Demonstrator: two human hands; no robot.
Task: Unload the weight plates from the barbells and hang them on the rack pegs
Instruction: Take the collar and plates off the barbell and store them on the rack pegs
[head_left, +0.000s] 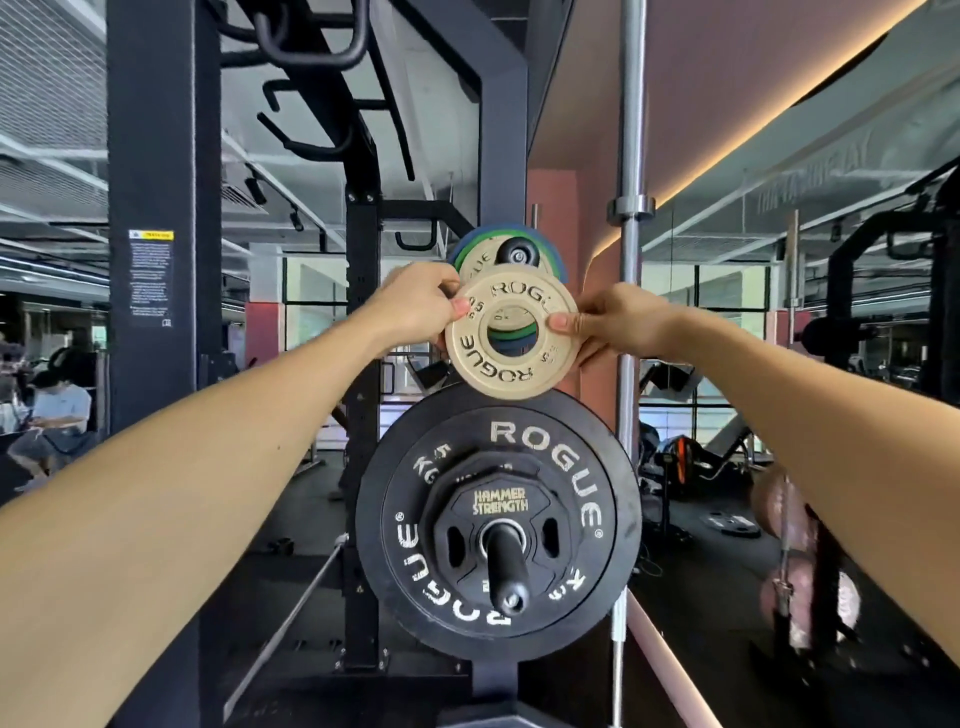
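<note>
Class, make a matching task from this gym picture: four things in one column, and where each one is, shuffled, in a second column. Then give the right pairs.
Things:
1. small tan plate
2. large black plate
3. left hand
4. steel barbell

Places:
A. standing upright, right of the pegs
B. held between both hands
C. on the lower peg
D. pinching the tan plate's left edge

Pairs: 1-B, 2-C, 3-D, 4-A

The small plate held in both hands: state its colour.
Tan small plate with black lettering, head view.
</note>
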